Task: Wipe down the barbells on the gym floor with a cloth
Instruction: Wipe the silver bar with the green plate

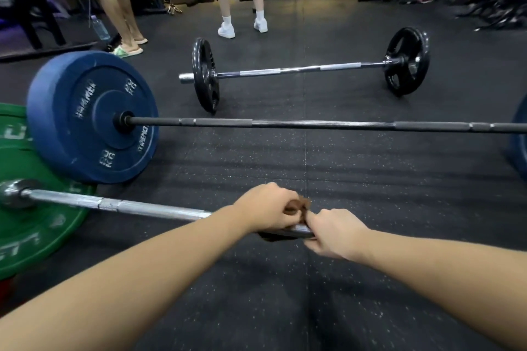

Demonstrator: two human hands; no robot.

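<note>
Head view: left hand (268,208) clasps a brown cloth (296,204) round the near barbell (114,204), right hand (333,234) grips alongside; a snug wrap slid lengthwise should wipe best.

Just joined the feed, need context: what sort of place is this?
Most likely a gym's free-weight area: barbells lie on black rubber flooring, one carrying a blue bumper plate, with a green plate beside it.
</note>
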